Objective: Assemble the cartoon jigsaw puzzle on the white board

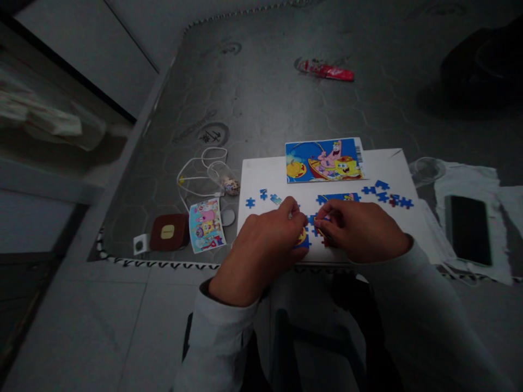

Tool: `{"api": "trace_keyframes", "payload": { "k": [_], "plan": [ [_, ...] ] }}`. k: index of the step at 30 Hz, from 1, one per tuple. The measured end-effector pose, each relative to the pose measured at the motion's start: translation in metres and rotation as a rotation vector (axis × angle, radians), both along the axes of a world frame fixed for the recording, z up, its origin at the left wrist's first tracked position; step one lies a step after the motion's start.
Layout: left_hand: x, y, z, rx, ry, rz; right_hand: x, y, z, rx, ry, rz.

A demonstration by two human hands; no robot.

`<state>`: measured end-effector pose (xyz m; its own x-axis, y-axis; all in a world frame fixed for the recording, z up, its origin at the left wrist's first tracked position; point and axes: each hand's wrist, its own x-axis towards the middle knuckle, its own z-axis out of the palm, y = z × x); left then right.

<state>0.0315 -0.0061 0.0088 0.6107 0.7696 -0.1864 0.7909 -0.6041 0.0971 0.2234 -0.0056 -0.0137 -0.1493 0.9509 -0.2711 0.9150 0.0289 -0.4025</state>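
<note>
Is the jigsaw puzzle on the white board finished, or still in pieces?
Still in pieces: loose blue pieces lie scattered on the white board, with only a small joined patch showing.

A home bedroom, shown by the bare grey patterned mattress with its black-and-white piped edge above pale square floor tiles.

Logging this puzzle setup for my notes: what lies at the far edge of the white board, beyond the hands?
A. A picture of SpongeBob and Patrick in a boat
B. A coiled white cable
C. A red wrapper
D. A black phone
A: the SpongeBob and Patrick boat picture lies across the far edge of the white board, beyond the left hand and the right hand.
</note>
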Motion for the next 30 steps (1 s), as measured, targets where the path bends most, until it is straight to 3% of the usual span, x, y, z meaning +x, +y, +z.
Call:
{"api": "trace_keyframes", "payload": {
  "k": [30],
  "plan": [
    [0.010,-0.001,0.001,0.033,-0.012,-0.010,0.000,0.000,0.000,0.009,-0.038,0.007]
  ]
}}
